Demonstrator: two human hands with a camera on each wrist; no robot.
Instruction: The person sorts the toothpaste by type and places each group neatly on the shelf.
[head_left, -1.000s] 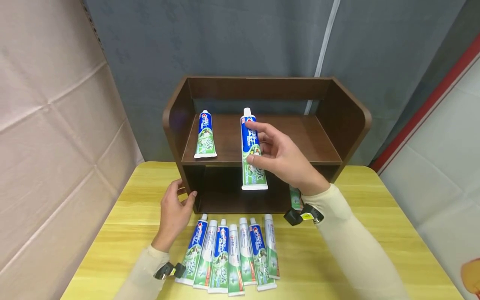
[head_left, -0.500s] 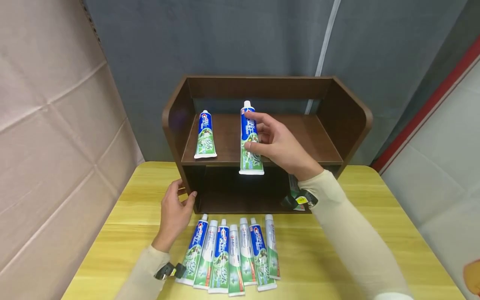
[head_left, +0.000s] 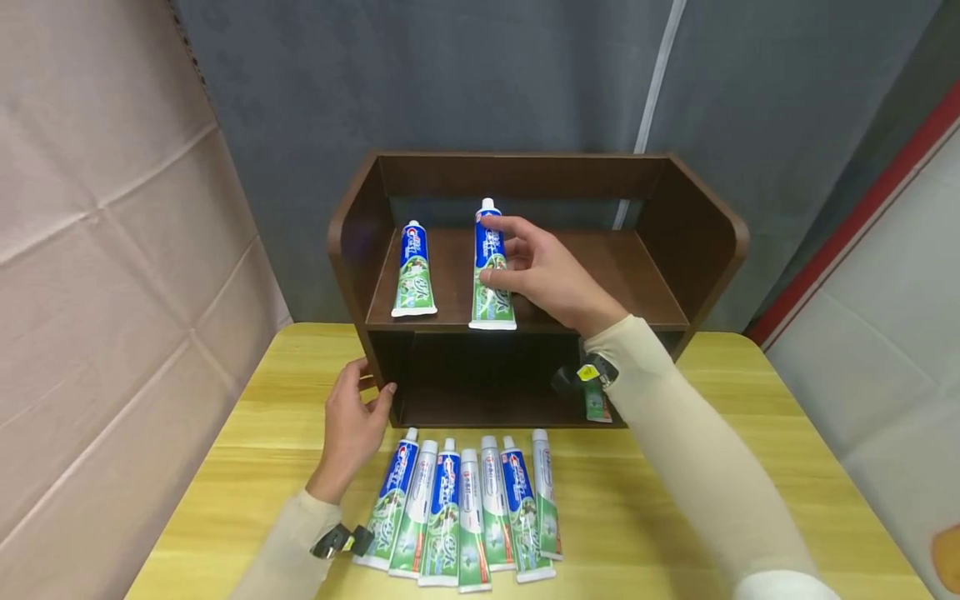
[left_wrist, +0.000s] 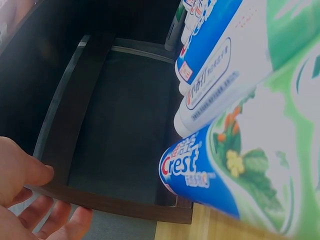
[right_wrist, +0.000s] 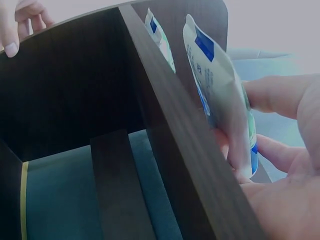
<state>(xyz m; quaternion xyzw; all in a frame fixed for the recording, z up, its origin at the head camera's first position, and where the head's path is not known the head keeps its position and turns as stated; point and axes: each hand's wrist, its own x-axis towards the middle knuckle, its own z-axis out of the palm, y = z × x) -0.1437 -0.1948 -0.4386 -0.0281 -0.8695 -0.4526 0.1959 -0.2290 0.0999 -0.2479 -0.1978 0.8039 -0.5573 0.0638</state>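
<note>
Two Crest toothpaste tubes are now at the upper shelf (head_left: 592, 271) of the dark brown wooden rack (head_left: 723, 225). The resting tube (head_left: 414, 279) lies at the left; the held tube (head_left: 488, 250) is to its right, well apart from it. The grip of the right hand (head_left: 551, 271) grasps this held tube between thumb and fingers. Compared with one second ago, the tube is higher and farther back: its flat tail has come up from before the lower compartment (head_left: 480, 408) to about the shelf's front edge. By judgement, the lifting is nearly complete, but the tube is not yet released. The left hand (head_left: 352, 425) stays as it was, its grip holding the edge of the rack's left side panel. Seven more tubes (head_left: 444, 517) lie in a row on the tabletop (head_left: 232, 467).

Whether the held tube already touches the shelf, one cannot tell. In the right wrist view, the fingers hide its cap end, and the board's edge cuts off part of the resting tube. A green-ended tube (head_left: 597, 406) in the lower compartment is mostly covered by the right wrist's camera (head_left: 600, 369).
</note>
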